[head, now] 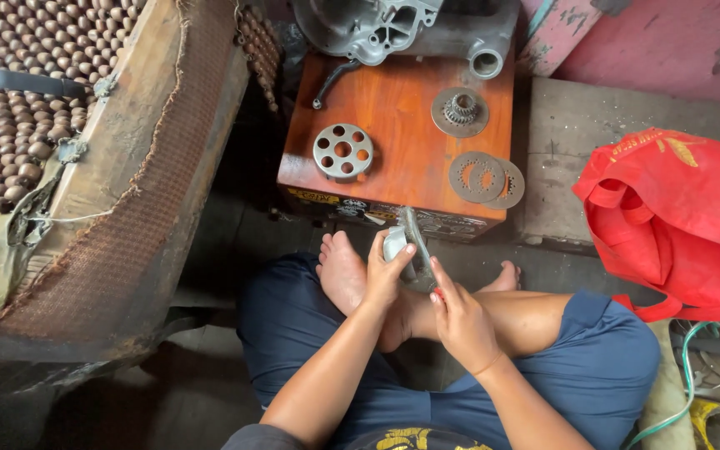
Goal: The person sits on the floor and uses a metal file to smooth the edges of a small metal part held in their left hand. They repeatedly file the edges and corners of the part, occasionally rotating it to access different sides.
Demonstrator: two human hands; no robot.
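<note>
A thin metal plate is held on edge above the crossed legs, just in front of the orange wooden box. It is grasped from the left by the left hand, whose fingers are closed around it together with a pale folded pad, possibly a scrap of abrasive paper, though the view is too small to be sure. The plate's lower right edge is pinched by the right hand, with the fingertips laid against the metal.

On top of the box, a round disc with holes is seen near its left front corner. A toothed hub is set toward the right rear, and two flat ringed plates, overlapping, lie at the right front. A grey cast housing rests across the box's rear edge. A red cloth bag lies to the right of the box; its contents are not visible.
</note>
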